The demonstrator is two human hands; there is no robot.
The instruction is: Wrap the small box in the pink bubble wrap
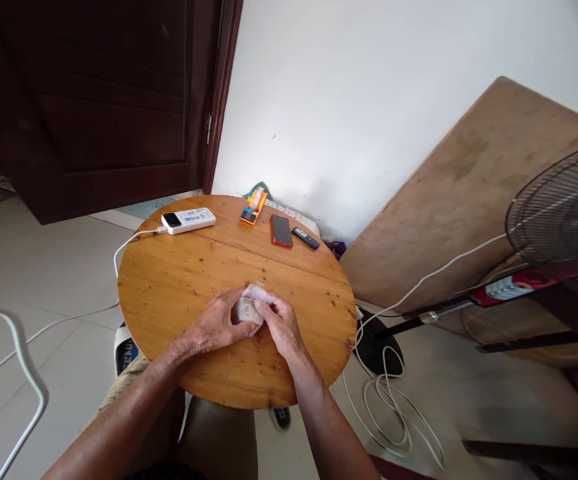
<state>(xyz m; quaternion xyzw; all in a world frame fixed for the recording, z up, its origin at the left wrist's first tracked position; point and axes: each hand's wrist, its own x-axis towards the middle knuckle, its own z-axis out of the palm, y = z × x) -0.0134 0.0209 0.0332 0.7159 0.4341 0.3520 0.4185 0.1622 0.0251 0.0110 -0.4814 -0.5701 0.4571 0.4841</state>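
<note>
1. Two bare hands meet over a round wooden table (169, 287), a little in from its near edge and close to the middle.
2. Between them sits a crumpled white wrapper (249, 307), small and bunched; whether it is paper or thin plastic cannot be told.
3. Left hand (213, 327): fingers curled in against the wrapper's left side, thumb on top, closed around it.
4. Right hand (281, 325): fingertips pinched onto the wrapper's right edge, the rest of the hand resting on the tabletop.
5. Most of the wrapper is hidden by the fingers; only its upper part shows, poking out between the two hands.
6. At the table's far left edge lies a white power bank (189, 220), with a white cable (127, 245) running off the edge.
7. Along the far edge, left to right: a small orange packet (253, 205), a red phone (281, 231) lying flat, and a slim black device (305, 238).
8. All of these lie well apart from the hands.
</note>
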